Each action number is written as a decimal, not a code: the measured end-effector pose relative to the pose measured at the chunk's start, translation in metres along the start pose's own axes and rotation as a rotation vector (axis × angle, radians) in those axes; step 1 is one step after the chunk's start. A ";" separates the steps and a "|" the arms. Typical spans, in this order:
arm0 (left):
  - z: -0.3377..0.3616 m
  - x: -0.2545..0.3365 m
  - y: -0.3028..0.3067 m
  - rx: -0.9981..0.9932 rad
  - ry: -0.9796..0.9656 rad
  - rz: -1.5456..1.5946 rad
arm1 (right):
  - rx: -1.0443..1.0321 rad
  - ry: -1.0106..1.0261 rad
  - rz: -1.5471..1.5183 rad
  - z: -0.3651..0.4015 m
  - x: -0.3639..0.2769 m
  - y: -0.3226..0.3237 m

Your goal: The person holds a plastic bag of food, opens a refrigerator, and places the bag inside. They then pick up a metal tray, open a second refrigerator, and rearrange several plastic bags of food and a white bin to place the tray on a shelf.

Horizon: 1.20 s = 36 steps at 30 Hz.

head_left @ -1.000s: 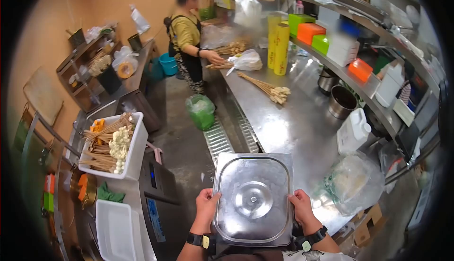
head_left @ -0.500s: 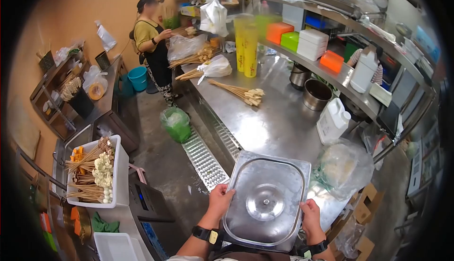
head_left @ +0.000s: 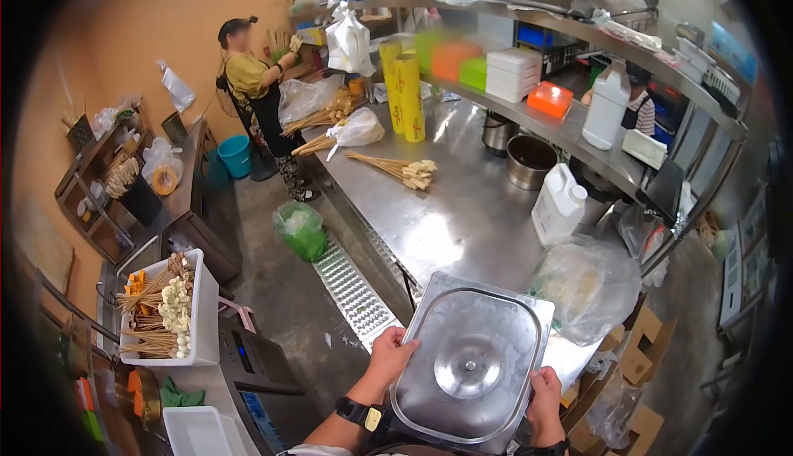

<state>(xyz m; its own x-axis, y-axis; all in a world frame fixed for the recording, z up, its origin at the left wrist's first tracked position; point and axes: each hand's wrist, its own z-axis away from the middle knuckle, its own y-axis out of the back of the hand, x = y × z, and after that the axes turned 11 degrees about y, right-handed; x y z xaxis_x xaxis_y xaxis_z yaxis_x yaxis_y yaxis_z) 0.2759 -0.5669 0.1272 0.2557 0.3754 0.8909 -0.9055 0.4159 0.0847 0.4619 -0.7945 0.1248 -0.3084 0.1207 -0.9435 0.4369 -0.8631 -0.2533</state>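
Note:
A square stainless steel pan (head_left: 450,410) with a flat lid and a round recessed knob is in front of my body, at the lower middle of the head view. My left hand (head_left: 390,357) grips its left edge, thumb on the rim. On the opposite side my right hand (head_left: 544,396) is closed on the right edge, its fingers partly hidden underneath. Just past the pan's far edge lies the steel counter (head_left: 462,200). A clear plastic bag (head_left: 586,291) with pale contents sits right of the pan, close to it.
Skewers (head_left: 396,168), yellow wrap rolls (head_left: 409,97) and a white jug (head_left: 558,206) stand on the counter. A white bin of skewers (head_left: 198,315) is at left. On the floor are a green bag (head_left: 300,231) and cardboard boxes (head_left: 648,349). A co-worker (head_left: 256,92) stands at the back left.
My view has shifted slightly, and the pan appears a little lower and turned clockwise, still in both hands. The co-worker at the back has raised a hand with skewers.

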 end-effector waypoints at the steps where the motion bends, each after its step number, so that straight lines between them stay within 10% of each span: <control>1: 0.004 0.001 -0.005 0.007 -0.017 -0.007 | 0.002 0.009 -0.016 0.001 -0.001 0.007; 12: 0.025 -0.004 -0.064 -0.181 -0.102 -0.070 | 0.101 0.193 -0.070 0.026 -0.010 0.079; 27: 0.032 -0.050 -0.166 -0.659 -0.174 -0.430 | 0.732 0.187 -0.050 0.171 -0.016 0.119; 36: 0.153 -0.048 -0.285 -1.112 -0.040 -0.466 | 1.082 0.277 -0.157 0.258 0.022 0.211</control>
<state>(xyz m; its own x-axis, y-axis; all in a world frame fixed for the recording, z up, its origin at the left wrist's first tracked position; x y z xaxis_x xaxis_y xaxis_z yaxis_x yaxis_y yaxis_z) 0.4705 -0.8300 0.1284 0.4520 -0.0183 0.8918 0.0633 0.9979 -0.0116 0.3289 -1.1005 0.1060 -0.0383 0.2535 -0.9666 -0.5938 -0.7837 -0.1820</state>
